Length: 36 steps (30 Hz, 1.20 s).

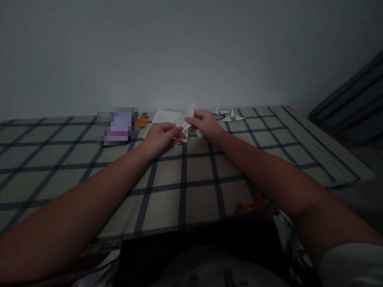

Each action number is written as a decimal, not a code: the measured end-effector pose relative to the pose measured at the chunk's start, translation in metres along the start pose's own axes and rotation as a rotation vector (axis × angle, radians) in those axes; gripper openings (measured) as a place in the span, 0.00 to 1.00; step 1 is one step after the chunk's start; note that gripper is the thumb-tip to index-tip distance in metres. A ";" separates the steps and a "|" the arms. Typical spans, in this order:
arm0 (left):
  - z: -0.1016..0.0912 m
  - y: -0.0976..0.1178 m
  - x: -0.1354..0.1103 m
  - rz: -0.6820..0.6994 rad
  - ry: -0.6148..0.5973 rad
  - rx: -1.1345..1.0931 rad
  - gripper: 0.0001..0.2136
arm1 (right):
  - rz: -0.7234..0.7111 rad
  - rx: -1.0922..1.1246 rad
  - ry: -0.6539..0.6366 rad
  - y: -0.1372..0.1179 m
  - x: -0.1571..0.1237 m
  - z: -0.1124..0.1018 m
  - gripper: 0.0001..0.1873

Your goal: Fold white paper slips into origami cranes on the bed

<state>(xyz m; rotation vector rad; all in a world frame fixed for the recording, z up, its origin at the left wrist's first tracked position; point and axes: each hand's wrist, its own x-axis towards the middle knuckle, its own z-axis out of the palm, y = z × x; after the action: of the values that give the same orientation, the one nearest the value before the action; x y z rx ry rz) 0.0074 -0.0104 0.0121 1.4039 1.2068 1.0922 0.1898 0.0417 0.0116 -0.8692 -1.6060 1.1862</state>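
Observation:
Between my two hands is a piece of folded printed paper [189, 114], raised a little over the mat, with a pointed tip sticking up. My left hand [164, 134] pinches its lower left end between thumb and fingers. From the right, my right hand [203, 122] grips the paper's other side, thumb on top. Under and behind the hands lie white printed sheets [164, 116]. Just past my right hand sit two folded paper cranes, a nearer one [233, 117] and a farther one [220, 112] partly hidden behind it.
A checked mat [161, 175] covers the surface up to the grey wall [191, 52]. At the left lies a purple, blurred-out phone-like object [119, 125]. Dark striped fabric [356, 95] hangs at the far right, beyond the mat's edge.

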 end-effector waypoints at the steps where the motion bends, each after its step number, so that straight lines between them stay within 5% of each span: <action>1: 0.000 -0.001 0.000 0.008 0.000 -0.016 0.12 | 0.000 -0.002 -0.002 0.000 0.000 0.000 0.06; 36: 0.001 -0.001 0.002 0.010 -0.020 0.026 0.09 | 0.040 0.063 0.078 0.008 0.005 0.000 0.06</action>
<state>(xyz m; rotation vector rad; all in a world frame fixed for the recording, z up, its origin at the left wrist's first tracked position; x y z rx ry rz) 0.0083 -0.0087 0.0114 1.4394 1.2047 1.0700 0.1885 0.0481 0.0053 -0.9005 -1.4871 1.2095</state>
